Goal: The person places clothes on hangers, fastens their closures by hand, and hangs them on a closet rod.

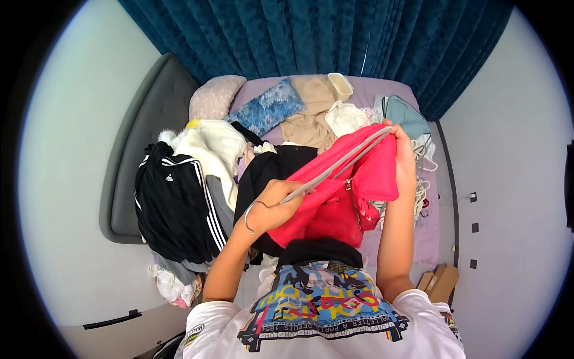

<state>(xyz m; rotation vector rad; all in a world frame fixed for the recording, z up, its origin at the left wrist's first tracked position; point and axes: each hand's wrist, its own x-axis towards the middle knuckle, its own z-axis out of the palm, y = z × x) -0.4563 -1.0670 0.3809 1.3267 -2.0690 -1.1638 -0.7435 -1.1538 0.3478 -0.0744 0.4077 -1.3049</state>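
A pinkish-red garment with a zipper, apparently a jacket (335, 215), hangs between my hands above the bed. A grey clothes hanger (338, 169) runs diagonally across it, its metal hook (248, 220) pointing toward me at the lower left. My left hand (281, 203) is closed around the hanger near the hook. Up at the hanger's far end, my right hand (402, 143) grips the hanger tip together with the red fabric. Part of the hanger is hidden by the cloth. Black clothing (263, 173) lies just beyond my left hand.
Left on the bed lie a black jacket with white stripes (173, 203) and a cream garment (215, 143). Farther back are a blue patterned cloth (269, 107), beige fabric (311, 122) and a white container (339, 87). Several hangers (423, 191) lie at the right edge.
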